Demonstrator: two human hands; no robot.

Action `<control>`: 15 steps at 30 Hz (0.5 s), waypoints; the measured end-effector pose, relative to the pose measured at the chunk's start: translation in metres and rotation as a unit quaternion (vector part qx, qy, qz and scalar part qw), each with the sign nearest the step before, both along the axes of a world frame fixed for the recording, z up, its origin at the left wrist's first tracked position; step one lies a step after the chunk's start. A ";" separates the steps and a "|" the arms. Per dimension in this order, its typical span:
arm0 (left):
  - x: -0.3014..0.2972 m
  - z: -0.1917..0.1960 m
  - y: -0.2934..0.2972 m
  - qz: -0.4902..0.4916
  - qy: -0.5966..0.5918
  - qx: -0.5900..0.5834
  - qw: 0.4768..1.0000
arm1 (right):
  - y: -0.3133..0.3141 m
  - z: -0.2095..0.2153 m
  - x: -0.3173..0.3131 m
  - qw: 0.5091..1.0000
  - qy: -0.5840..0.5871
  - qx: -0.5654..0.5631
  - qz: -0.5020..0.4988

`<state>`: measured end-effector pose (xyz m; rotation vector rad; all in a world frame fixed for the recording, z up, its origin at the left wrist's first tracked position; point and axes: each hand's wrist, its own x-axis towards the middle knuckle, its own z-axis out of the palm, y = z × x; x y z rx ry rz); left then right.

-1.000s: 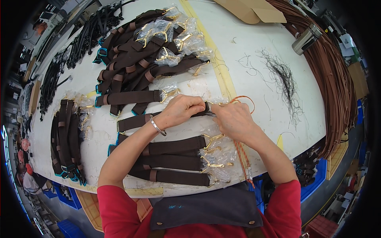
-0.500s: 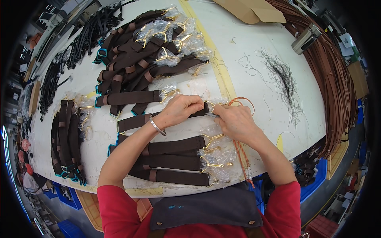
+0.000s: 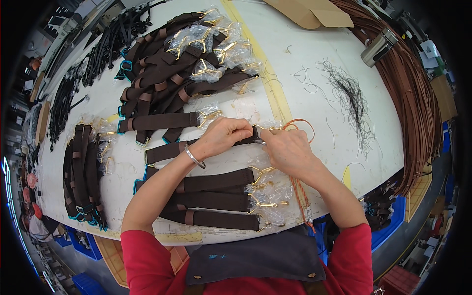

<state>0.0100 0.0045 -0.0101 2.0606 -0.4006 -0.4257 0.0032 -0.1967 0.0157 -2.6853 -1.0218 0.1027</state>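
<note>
item: brown webbing strap [image 3: 196, 147], flat woven band, matte, lying across the white table [image 3: 314, 73] from left to right, its right end under my hands at the table's middle.

left hand [image 3: 223, 137]: fingers curled shut over the strap's right end, pinching it; bangle on the wrist. right hand [image 3: 290, 150]: fingers closed on a small metal tool or clasp at the strap tip; the exact piece is hidden by my knuckles.

change: against the views from a second and half a second ago, both hands sit in nearly the same place, right hand drawn a touch closer to the left. i judge the fitting at the strap end is in mid-work, not finished.

also at hand: orange cord [image 3: 300, 189], thin, braided, looping far of my right hand and trailing near toward my apron.

near stack: four brown straps [image 3: 216, 199], gold clasps wrapped in crinkled clear plastic [image 3: 268, 196], glossy.

far left heap: more straps with wrapped gold hardware [image 3: 177, 64].

left: bundle of straps with teal edging [image 3: 83, 172]; black straps [image 3: 66, 101] beyond.

right: loose black thread trimmings [image 3: 351, 93]; brown leather strips [image 3: 413, 93] along the edge; steel cylinder [image 3: 377, 46]; cardboard [image 3: 314, 11] far.
</note>
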 end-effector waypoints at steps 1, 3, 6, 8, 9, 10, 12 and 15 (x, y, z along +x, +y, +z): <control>0.000 0.000 0.000 0.000 0.002 0.000 1.000 | 0.000 0.001 0.000 1.000 0.001 -0.009 0.002; 0.000 0.000 0.000 0.001 0.007 0.000 1.000 | 0.001 0.002 0.001 1.000 0.002 -0.027 0.005; 0.000 0.001 0.001 0.002 0.013 0.000 1.000 | 0.000 0.001 0.002 1.000 0.002 -0.018 0.009; 0.000 0.002 0.000 0.001 0.018 0.000 1.000 | -0.002 -0.002 0.002 1.000 0.010 -0.005 0.011; 0.000 0.001 0.001 0.002 0.017 -0.006 1.000 | -0.003 -0.002 0.002 1.000 0.014 0.001 0.012; 0.000 0.000 0.001 0.003 0.017 -0.013 1.000 | -0.003 -0.002 0.002 1.000 0.013 0.003 0.011; 0.000 0.000 0.001 0.001 0.019 -0.020 1.000 | -0.004 -0.003 0.001 1.000 0.012 0.007 0.009; 0.001 0.001 0.002 -0.002 0.026 -0.022 0.999 | -0.005 -0.001 -0.001 1.000 0.015 0.018 -0.002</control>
